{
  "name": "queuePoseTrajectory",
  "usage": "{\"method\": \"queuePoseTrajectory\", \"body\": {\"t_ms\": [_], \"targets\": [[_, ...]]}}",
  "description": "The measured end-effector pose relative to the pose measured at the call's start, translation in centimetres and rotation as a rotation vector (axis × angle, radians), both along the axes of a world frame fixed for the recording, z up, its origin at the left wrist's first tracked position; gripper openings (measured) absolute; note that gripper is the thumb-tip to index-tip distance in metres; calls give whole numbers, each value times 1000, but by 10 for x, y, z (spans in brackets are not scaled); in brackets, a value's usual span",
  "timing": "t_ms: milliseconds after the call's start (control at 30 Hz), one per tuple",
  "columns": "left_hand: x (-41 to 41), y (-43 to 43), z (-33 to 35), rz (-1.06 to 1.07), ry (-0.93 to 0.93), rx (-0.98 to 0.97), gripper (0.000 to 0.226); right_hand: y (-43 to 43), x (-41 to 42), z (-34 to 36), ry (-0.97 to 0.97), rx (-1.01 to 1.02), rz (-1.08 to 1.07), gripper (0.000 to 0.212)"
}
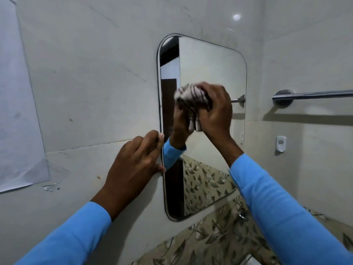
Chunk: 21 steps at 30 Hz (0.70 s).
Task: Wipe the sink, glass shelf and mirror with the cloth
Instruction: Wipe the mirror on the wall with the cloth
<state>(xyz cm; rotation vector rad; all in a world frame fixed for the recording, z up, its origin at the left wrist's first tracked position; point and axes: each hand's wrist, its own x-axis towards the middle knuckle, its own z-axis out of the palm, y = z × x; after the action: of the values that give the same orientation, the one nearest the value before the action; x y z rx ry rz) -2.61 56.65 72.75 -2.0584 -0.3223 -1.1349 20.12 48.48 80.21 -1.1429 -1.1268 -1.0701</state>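
Note:
A rounded rectangular mirror [212, 64] hangs on the pale tiled wall ahead. My right hand [215, 109] presses a bunched white cloth with dark stripes [191, 100] against the middle of the glass; its reflection shows behind it. My left hand [137, 161] grips the mirror's left edge, fingers curled around the rim at about mid-height. Both arms wear blue sleeves. The sink and the glass shelf are out of view.
A chrome towel bar [313, 94] is fixed to the right wall. A small white wall fitting [280, 143] sits below it. A sheet of paper [17, 111] is stuck on the wall at left. Leaf-patterned tiles [200, 240] run below the mirror.

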Motion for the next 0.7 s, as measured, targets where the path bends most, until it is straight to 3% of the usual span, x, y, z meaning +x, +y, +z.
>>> {"method": "queuePoseTrajectory", "body": {"t_ms": [67, 200, 300, 400, 467, 533, 633, 700], "targets": [[0, -1, 1, 14, -1, -6, 88, 4, 10, 36, 29, 85, -14, 52], [1, -3, 1, 31, 10, -3, 86, -14, 84, 74, 381, 147, -112, 44], [0, -2, 1, 24, 12, -10, 84, -23, 119, 27, 628, 111, -57, 45], [0, 2, -1, 28, 8, 0, 77, -19, 94, -55, 702, 127, -50, 44], [1, 4, -2, 25, 4, 4, 78, -14, 53, -89, 620, 104, -35, 47], [2, 4, -3, 11, -6, 1, 83, -11, 1, -97, 388, 26, 34, 54], [2, 3, -2, -1, -10, -10, 82, -2, -55, -66, 21, -122, 81, 64], [1, 2, -2, 12, 3, -15, 83, 6, -58, -35, -30, -81, 37, 66]]}}
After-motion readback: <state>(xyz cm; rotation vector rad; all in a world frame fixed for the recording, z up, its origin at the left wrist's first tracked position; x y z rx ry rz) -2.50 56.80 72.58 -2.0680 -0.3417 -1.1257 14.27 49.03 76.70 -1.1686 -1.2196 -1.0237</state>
